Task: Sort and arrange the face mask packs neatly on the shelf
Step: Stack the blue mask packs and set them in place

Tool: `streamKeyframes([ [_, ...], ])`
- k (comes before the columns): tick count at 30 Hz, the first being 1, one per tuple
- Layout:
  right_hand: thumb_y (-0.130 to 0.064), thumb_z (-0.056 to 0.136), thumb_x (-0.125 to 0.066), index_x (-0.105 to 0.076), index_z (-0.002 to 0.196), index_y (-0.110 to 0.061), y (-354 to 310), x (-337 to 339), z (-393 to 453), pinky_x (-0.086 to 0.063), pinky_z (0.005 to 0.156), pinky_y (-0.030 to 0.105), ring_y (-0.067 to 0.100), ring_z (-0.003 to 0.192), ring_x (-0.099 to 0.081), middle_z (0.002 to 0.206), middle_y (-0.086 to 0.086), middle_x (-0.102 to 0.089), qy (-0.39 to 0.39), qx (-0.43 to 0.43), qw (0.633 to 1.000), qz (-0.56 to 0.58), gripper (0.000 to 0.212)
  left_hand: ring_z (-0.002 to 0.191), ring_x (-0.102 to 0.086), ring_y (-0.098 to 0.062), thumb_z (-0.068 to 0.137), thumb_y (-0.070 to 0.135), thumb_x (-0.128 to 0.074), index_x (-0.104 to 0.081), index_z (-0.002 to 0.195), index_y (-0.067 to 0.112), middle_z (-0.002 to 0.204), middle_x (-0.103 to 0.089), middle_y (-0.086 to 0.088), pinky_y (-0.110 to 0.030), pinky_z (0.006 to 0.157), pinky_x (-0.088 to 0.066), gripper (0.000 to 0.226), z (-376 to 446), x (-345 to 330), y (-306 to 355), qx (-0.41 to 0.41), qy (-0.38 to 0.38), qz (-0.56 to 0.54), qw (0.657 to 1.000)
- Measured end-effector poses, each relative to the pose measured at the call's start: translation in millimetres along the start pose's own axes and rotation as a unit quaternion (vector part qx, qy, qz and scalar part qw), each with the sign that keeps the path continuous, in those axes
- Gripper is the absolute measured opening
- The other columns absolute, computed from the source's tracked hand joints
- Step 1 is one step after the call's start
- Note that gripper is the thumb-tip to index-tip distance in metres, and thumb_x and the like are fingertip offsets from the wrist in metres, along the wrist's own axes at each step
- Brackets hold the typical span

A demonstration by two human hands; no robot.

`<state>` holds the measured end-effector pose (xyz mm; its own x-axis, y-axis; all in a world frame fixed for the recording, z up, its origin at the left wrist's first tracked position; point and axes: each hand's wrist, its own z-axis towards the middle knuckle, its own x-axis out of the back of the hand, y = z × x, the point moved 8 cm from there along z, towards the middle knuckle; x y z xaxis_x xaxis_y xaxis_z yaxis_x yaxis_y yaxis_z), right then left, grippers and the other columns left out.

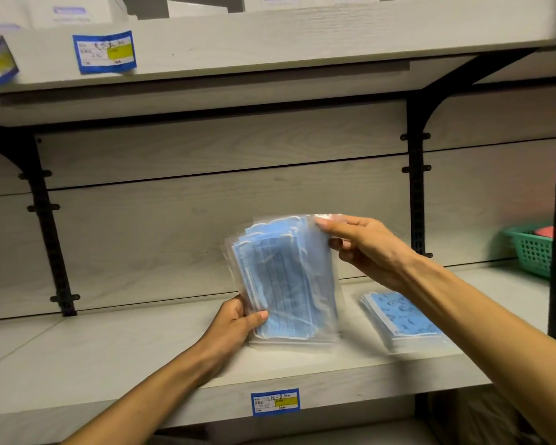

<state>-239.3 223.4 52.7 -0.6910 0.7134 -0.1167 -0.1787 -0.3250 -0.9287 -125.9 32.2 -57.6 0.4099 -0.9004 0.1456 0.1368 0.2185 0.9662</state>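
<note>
A bundle of clear packs of plain blue face masks (286, 281) stands upright on the grey wooden shelf (109, 354), its lower edge on the board. My left hand (234, 326) grips the bundle's lower left corner, thumb across the front. My right hand (363, 248) pinches the clear top right corner from above. To the right, a flat stack of packs of blue patterned masks (405, 319) lies on the same shelf, apart from both hands.
A green plastic basket (531, 250) with something pink in it sits at the shelf's far right. Black brackets (416, 187) run up the back panel. An upper shelf (270, 36) with white boxes hangs overhead. A blue price label (275, 402) marks the front edge.
</note>
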Motion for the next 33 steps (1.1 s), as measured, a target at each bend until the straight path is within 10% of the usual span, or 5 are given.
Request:
streamKeyframes([
  [4, -0.03, 0.096, -0.064, -0.076, 0.107, -0.008, -9.3, 7.2, 1.7, -0.048, 0.071, 0.024, 0.011, 0.084, -0.068, 0.1, 0.0, -0.076, 0.048, 0.034, 0.998, -0.019, 0.028, 0.098, -0.074, -0.013, 0.099, 0.006, -0.059, -0.06, 0.119, 0.017, 0.111, -0.074, -0.001, -0.024, 0.081, -0.061, 0.023, -1.4, 10.6, 2.8, 0.007, 0.021, 0.005, 1.0],
  [20, 0.0, 0.093, -0.064, -0.073, 0.105, -0.001, -30.6, 32.2, -1.4, -0.054, 0.055, 0.021, 0.012, 0.065, -0.063, 0.083, 0.005, -0.071, 0.245, 0.098, 0.961, -0.077, 0.015, 0.089, -0.075, -0.007, 0.098, 0.005, -0.061, -0.063, 0.111, 0.023, 0.094, -0.079, 0.013, -0.017, 0.068, -0.058, 0.023, -1.1, 23.5, -1.8, 0.051, 0.018, 0.014, 0.998],
  [30, -0.007, 0.095, -0.062, -0.068, 0.107, -0.011, -64.6, 50.6, -14.9, -0.049, 0.052, 0.018, 0.007, 0.06, -0.069, 0.092, 0.003, -0.072, 0.331, 0.161, 0.929, 0.042, 0.014, 0.113, -0.069, -0.036, 0.093, -0.004, -0.054, -0.061, 0.123, -0.003, 0.116, -0.073, -0.02, -0.052, 0.098, -0.056, 0.031, -10.0, 31.6, -22.2, 0.18, 0.017, -0.076, 0.981],
  [33, -0.003, 0.094, -0.06, -0.069, 0.108, -0.01, -46.6, 48.3, -9.0, -0.044, 0.045, 0.015, 0.004, 0.052, -0.066, 0.082, 0.003, -0.07, 0.355, 0.076, 0.914, 0.179, 0.018, 0.09, -0.075, -0.039, 0.094, -0.008, -0.048, -0.054, 0.128, -0.006, 0.114, -0.071, -0.028, -0.048, 0.066, -0.064, 0.034, -19.0, 15.8, -26.2, 0.242, -0.006, -0.205, 0.948],
])
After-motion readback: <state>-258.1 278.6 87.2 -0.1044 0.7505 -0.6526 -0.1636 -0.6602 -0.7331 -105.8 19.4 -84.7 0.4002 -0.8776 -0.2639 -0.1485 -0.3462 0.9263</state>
